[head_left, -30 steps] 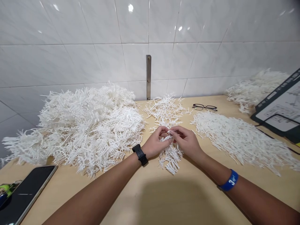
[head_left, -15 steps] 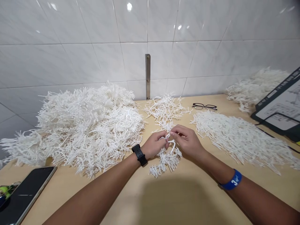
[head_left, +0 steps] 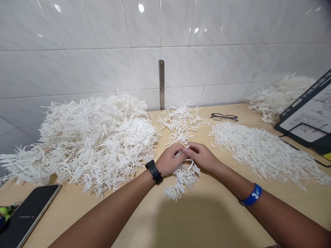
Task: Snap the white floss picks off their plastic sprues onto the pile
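Observation:
My left hand (head_left: 170, 160) and my right hand (head_left: 202, 156) meet at the middle of the wooden table (head_left: 207, 220), both closed on a branched cluster of white plastic pieces (head_left: 182, 177) that hangs below the fingers and rests on the table. The fingertips pinch together at the top of the cluster. A black watch is on my left wrist and a blue band on my right wrist.
A big heap of white plastic clusters (head_left: 88, 137) lies at the left, a small pile (head_left: 181, 120) behind my hands, a flat spread of separated pieces (head_left: 261, 151) at the right, another heap (head_left: 279, 94) far right. Glasses (head_left: 223, 117), a phone (head_left: 28, 213), a black board (head_left: 307, 117).
The hanging cluster swung from pointing right-down to left-down between my hands. Both hands dropped slightly toward the table and stayed pinched together.

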Action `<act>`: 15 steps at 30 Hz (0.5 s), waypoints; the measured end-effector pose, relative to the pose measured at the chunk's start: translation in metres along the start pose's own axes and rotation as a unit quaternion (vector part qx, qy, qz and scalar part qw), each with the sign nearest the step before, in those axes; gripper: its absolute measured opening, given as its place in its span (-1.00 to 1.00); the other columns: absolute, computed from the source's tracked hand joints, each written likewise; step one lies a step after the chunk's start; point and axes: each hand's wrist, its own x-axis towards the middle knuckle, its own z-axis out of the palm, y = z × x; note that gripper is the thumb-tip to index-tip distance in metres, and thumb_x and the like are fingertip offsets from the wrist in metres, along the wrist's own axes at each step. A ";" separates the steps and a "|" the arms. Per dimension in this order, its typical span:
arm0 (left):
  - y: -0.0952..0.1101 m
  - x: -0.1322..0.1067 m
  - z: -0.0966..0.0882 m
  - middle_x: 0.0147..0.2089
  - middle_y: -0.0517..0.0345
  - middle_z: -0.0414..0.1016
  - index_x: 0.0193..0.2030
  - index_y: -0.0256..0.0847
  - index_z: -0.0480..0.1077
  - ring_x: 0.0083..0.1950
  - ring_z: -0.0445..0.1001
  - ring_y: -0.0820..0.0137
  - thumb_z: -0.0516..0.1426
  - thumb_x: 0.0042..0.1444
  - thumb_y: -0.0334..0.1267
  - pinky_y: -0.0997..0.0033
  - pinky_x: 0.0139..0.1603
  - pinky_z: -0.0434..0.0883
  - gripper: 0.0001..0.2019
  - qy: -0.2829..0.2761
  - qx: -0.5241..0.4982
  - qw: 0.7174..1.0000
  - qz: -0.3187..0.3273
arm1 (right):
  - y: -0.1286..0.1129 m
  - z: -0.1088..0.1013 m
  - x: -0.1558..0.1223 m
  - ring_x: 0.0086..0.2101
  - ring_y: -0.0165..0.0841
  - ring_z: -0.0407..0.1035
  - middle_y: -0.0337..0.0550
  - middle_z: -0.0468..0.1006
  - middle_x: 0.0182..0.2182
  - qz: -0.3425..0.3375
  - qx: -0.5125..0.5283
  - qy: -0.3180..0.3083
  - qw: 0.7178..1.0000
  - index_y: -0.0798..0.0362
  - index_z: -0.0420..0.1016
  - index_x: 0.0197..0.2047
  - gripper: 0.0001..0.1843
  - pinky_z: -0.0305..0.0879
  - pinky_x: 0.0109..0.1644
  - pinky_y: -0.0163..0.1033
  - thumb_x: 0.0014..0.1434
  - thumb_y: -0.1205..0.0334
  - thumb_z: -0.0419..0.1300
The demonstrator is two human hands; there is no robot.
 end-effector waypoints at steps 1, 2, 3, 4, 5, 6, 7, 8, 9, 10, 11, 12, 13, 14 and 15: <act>-0.001 0.000 0.001 -0.28 0.09 0.41 -0.35 -0.24 0.39 -0.18 0.34 0.36 0.04 0.19 -0.20 0.37 -0.10 0.26 -0.80 -0.003 0.014 1.000 0.013 | 0.000 0.000 0.000 -0.50 -0.44 0.13 -0.30 0.25 -0.57 0.001 0.003 -0.003 1.000 0.08 0.30 -0.50 -0.61 0.09 -0.45 -0.33 0.17 -0.05 0.13; -0.001 0.000 0.001 -0.26 0.08 0.42 -0.32 -0.24 0.41 -0.16 0.35 0.34 0.05 0.18 -0.22 0.36 -0.07 0.26 -0.83 -0.007 0.025 0.999 0.021 | 0.001 0.000 0.000 -0.49 -0.43 0.15 -0.28 0.28 -0.57 -0.001 0.010 -0.011 1.000 0.09 0.33 -0.50 -0.60 0.11 -0.44 -0.33 0.18 -0.06 0.13; -0.002 0.000 0.001 -0.24 0.07 0.43 -0.30 -0.23 0.43 -0.14 0.35 0.33 0.07 0.16 -0.24 0.35 -0.06 0.27 -0.85 -0.011 0.032 0.999 0.023 | 0.001 0.000 0.000 -0.48 -0.42 0.18 -0.25 0.32 -0.55 -0.002 0.021 -0.024 1.000 0.10 0.36 -0.49 -0.59 0.14 -0.42 -0.32 0.19 -0.06 0.11; -0.002 0.000 0.001 -0.24 0.07 0.43 -0.29 -0.22 0.44 -0.14 0.36 0.33 0.08 0.15 -0.24 0.35 -0.06 0.27 -0.85 -0.014 0.036 0.999 0.021 | 0.001 0.000 -0.001 -0.46 -0.40 0.21 -0.22 0.36 -0.54 -0.002 0.034 -0.039 0.999 0.11 0.39 -0.48 -0.58 0.17 -0.39 -0.30 0.21 -0.07 0.09; -0.002 0.000 0.001 -0.24 0.07 0.43 -0.29 -0.22 0.45 -0.15 0.36 0.33 0.09 0.15 -0.23 0.35 -0.07 0.27 -0.85 -0.016 0.037 0.999 0.018 | 0.001 -0.001 -0.001 -0.45 -0.39 0.23 -0.20 0.39 -0.53 -0.001 0.047 -0.052 0.998 0.12 0.42 -0.47 -0.56 0.19 -0.38 -0.29 0.22 -0.08 0.07; -0.002 0.000 0.000 -0.25 0.07 0.42 -0.30 -0.22 0.45 -0.15 0.36 0.33 0.10 0.15 -0.22 0.35 -0.07 0.28 -0.85 -0.018 0.035 0.999 0.016 | 0.002 -0.001 -0.001 -0.46 -0.39 0.24 -0.19 0.39 -0.53 0.001 0.061 -0.059 0.996 0.12 0.42 -0.47 -0.53 0.19 -0.38 -0.28 0.22 -0.10 0.06; -0.002 0.000 -0.001 -0.26 0.08 0.42 -0.31 -0.22 0.45 -0.16 0.36 0.33 0.10 0.15 -0.20 0.34 -0.07 0.28 -0.83 -0.021 0.031 0.999 0.015 | 0.003 -0.002 -0.001 -0.48 -0.40 0.22 -0.20 0.37 -0.55 0.005 0.073 -0.061 0.995 0.12 0.41 -0.49 -0.52 0.18 -0.39 -0.29 0.22 -0.12 0.05; -0.002 0.000 -0.002 -0.27 0.07 0.42 -0.33 -0.23 0.45 -0.17 0.36 0.33 0.09 0.16 -0.18 0.34 -0.07 0.28 -0.81 -0.024 0.026 0.999 0.015 | 0.004 -0.002 -0.001 -0.50 -0.42 0.20 -0.22 0.33 -0.58 0.008 0.084 -0.060 0.995 0.12 0.38 -0.51 -0.50 0.16 -0.41 -0.29 0.21 -0.14 0.05; -0.001 0.000 -0.003 -0.28 0.07 0.42 -0.34 -0.23 0.45 -0.18 0.37 0.33 0.08 0.18 -0.16 0.34 -0.07 0.28 -0.79 -0.027 0.020 0.999 0.016 | 0.006 -0.002 0.000 -0.52 -0.43 0.17 -0.25 0.29 -0.60 0.010 0.095 -0.060 0.994 0.11 0.35 -0.53 -0.49 0.14 -0.43 -0.30 0.21 -0.16 0.05; -0.001 0.000 -0.004 -0.28 0.07 0.43 -0.36 -0.23 0.45 -0.18 0.37 0.33 0.06 0.19 -0.15 0.33 -0.06 0.29 -0.76 -0.029 0.014 0.999 0.018 | 0.007 -0.002 0.000 -0.54 -0.44 0.14 -0.26 0.26 -0.61 0.012 0.105 -0.061 0.993 0.10 0.31 -0.55 -0.48 0.12 -0.45 -0.30 0.20 -0.17 0.05; -0.001 0.001 -0.005 -0.28 0.06 0.43 -0.36 -0.24 0.46 -0.17 0.37 0.33 0.04 0.21 -0.14 0.33 -0.04 0.28 -0.73 -0.031 0.006 0.999 0.021 | 0.008 -0.002 0.000 -0.55 -0.45 0.13 -0.28 0.23 -0.62 0.013 0.114 -0.063 0.991 0.09 0.28 -0.57 -0.47 0.10 -0.45 -0.30 0.20 -0.18 0.05; -0.001 0.001 -0.006 -0.27 0.06 0.44 -0.36 -0.24 0.46 -0.16 0.38 0.33 0.02 0.23 -0.14 0.33 -0.03 0.28 -0.71 -0.034 -0.002 0.999 0.025 | 0.008 -0.001 0.001 -0.55 -0.45 0.12 -0.28 0.22 -0.62 0.014 0.122 -0.064 0.990 0.08 0.25 -0.58 -0.46 0.09 -0.46 -0.30 0.20 -0.19 0.04; -0.001 0.001 -0.006 -0.27 0.05 0.45 -0.36 -0.24 0.47 -0.14 0.38 0.33 0.00 0.24 -0.14 0.33 -0.01 0.28 -0.70 -0.037 -0.010 0.999 0.029 | 0.008 -0.001 0.001 -0.56 -0.45 0.12 -0.29 0.21 -0.63 0.014 0.128 -0.064 0.990 0.08 0.24 -0.58 -0.46 0.09 -0.46 -0.30 0.20 -0.20 0.04; -0.001 0.001 -0.006 -0.27 0.05 0.45 -0.35 -0.24 0.48 -0.13 0.38 0.32 0.00 0.25 -0.14 0.33 0.01 0.27 -0.69 -0.040 -0.017 0.999 0.032 | 0.007 0.000 0.001 -0.56 -0.45 0.12 -0.29 0.21 -0.63 0.013 0.132 -0.063 0.989 0.07 0.24 -0.59 -0.46 0.09 -0.46 -0.29 0.20 -0.20 0.05; -0.001 0.001 -0.006 -0.27 0.05 0.45 -0.35 -0.24 0.49 -0.12 0.38 0.32 0.00 0.25 -0.14 0.32 0.02 0.27 -0.68 -0.042 -0.025 0.998 0.032 | 0.006 0.000 0.001 -0.56 -0.45 0.12 -0.28 0.22 -0.63 0.013 0.135 -0.060 0.989 0.07 0.24 -0.59 -0.46 0.08 -0.45 -0.29 0.19 -0.20 0.05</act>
